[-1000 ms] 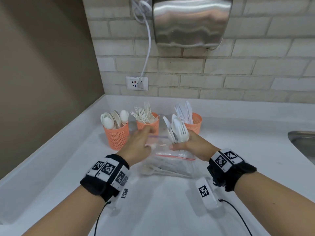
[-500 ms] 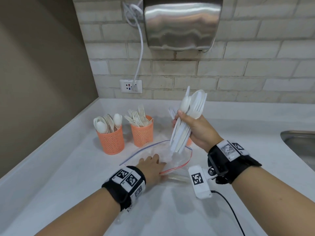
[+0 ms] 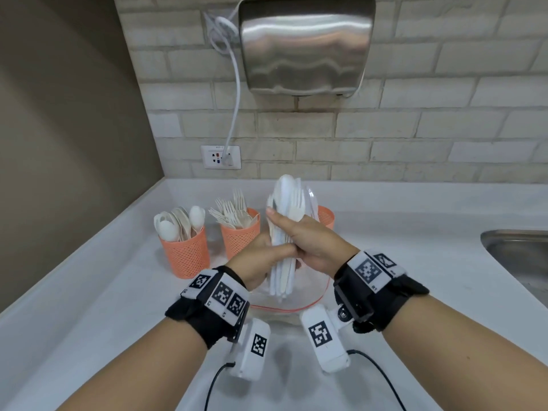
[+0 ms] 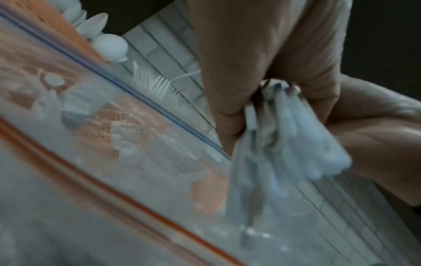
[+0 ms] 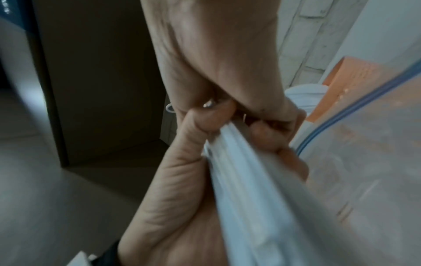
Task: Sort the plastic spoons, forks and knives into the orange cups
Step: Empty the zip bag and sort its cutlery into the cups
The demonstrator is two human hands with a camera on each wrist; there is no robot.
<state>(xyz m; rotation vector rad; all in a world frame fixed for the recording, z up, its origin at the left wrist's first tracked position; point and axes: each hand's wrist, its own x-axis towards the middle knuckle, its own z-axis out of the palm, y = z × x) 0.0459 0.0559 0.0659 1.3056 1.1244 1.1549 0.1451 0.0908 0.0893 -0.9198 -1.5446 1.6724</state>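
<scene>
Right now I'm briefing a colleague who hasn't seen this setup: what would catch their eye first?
Probably the bundle of white plastic cutlery held upright at centre, gripped by both the right hand and the left hand above a clear zip bag. Next, the orange cups behind: spoon cup far left, fork cup beside it. Overhead, a steel hand dryer hangs on the brick wall.

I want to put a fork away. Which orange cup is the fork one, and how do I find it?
Find the shiny metal hand dryer on the brick wall, then look down to the white counter. Three orange cups stand in a row there. The fork cup is the middle one, bristling with pointy prongs, while the left cup holds round spoons.
</scene>
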